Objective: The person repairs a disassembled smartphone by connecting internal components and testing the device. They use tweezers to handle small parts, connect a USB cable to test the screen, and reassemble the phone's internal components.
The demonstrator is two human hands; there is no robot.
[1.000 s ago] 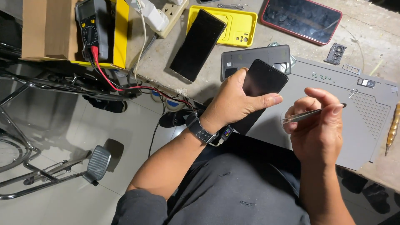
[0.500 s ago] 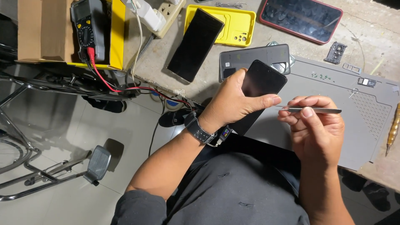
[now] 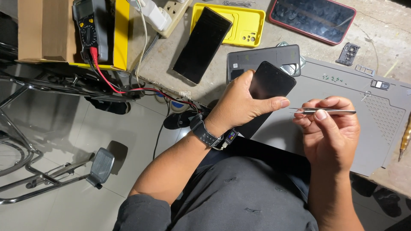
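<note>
At the centre of the frame, the left hand (image 3: 242, 102) grasps a black smartphone (image 3: 267, 92), thumb laid across its lower edge and fingers wrapped behind its left side. The phone is held tilted above the near edge of the grey work mat (image 3: 342, 85), dark face toward the camera. A dark wristwatch (image 3: 204, 132) sits on the left wrist.

Just right of the phone, the right hand (image 3: 332, 130) pinches a pair of metal tweezers (image 3: 323, 111) between thumb and forefinger. The tweezers lie roughly level, their tip pointing left, close to the left thumb; contact with the phone cannot be determined.

Directly behind the held phone, a grey phone back cover (image 3: 263, 60) lies at the mat's upper left corner. Left of it, a second black phone (image 3: 203, 45) rests diagonally, partly over a yellow phone case (image 3: 248, 23). At the upper right of the frame lies a red-edged phone (image 3: 314, 19), and below it a small black camera frame part (image 3: 350, 52). A gold-handled tool (image 3: 405, 139) lies at the right edge.

At the upper left, a multimeter (image 3: 87, 28) with a red lead rests beside a cardboard box (image 3: 40, 30), with a power strip (image 3: 173, 15) to its right.
</note>
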